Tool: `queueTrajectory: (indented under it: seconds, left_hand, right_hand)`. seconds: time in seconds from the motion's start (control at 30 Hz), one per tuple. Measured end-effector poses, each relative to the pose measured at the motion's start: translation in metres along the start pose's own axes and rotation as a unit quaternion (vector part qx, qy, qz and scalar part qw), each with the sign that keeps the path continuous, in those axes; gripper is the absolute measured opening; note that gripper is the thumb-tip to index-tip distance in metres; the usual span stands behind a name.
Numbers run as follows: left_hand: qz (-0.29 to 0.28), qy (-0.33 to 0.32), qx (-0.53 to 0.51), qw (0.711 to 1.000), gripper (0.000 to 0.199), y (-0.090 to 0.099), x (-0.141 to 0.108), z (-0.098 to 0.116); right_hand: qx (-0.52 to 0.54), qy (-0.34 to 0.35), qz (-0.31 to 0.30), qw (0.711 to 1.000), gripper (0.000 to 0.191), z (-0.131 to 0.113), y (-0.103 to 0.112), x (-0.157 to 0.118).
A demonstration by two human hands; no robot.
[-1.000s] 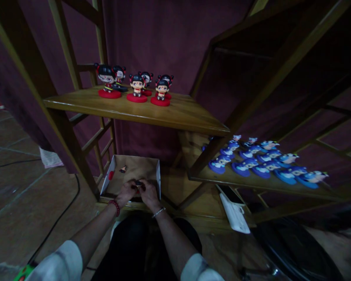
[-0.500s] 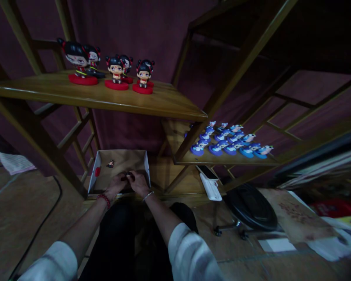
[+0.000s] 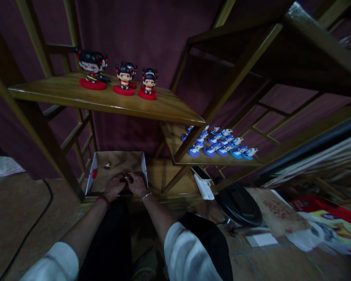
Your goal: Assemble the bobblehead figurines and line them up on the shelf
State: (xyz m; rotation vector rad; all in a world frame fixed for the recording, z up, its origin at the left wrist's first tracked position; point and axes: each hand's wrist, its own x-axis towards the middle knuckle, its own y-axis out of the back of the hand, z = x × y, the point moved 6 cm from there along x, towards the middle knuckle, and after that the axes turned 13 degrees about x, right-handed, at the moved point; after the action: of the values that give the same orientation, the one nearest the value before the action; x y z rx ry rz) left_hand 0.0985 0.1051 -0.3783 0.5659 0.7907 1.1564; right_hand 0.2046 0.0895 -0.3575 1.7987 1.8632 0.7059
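Note:
Over the shallow cardboard box [image 3: 134,156], my left hand [image 3: 116,185] and my right hand [image 3: 137,185] meet with fingertips pinched together. Between them is a small dark-haired figurine [image 3: 126,176], mostly hidden by the fingers. Another small figurine [image 3: 107,166] lies inside the box, toward its back left. A red disc-like base [image 3: 94,173] rests against the box's left wall.
On the upper wooden shelf [image 3: 105,99] stand several black-haired figurines [image 3: 124,78] on red bases. Several purple and blue figurines [image 3: 213,148] line the lower right shelf. A phone and white device [image 3: 204,187] lie beside it. A black stool [image 3: 240,205] stands right.
The view has shifted slightly, and my right knee has swung outward to the right. Both hands stay together over the box with the small figurine.

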Motion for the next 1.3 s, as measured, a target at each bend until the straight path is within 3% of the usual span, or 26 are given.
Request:
queueTrajectory:
  seconds: [0.27,0.47,1.03,1.3]
  left_hand:
    - [-0.001,0.017,0.051,0.999,0.026,-0.004,0.0,0.005]
    - [-0.017,0.002,0.017,1.0,0.025,-0.007,0.001,0.004]
    - [-0.004,-0.01,-0.016,1.0,0.023,0.005,-0.009,0.012]
    - [0.004,0.007,0.032,0.999,0.022,-0.001,-0.002,0.002]
  right_hand:
    - [0.031,0.014,0.02,0.999,0.023,0.002,0.003,-0.004]
    - [0.03,0.01,0.028,0.999,0.024,0.004,0.005,-0.005]
    - [0.045,0.009,0.041,0.998,0.025,0.004,0.004,-0.006]
    - [0.046,0.015,0.038,0.998,0.024,0.003,0.003,-0.005]
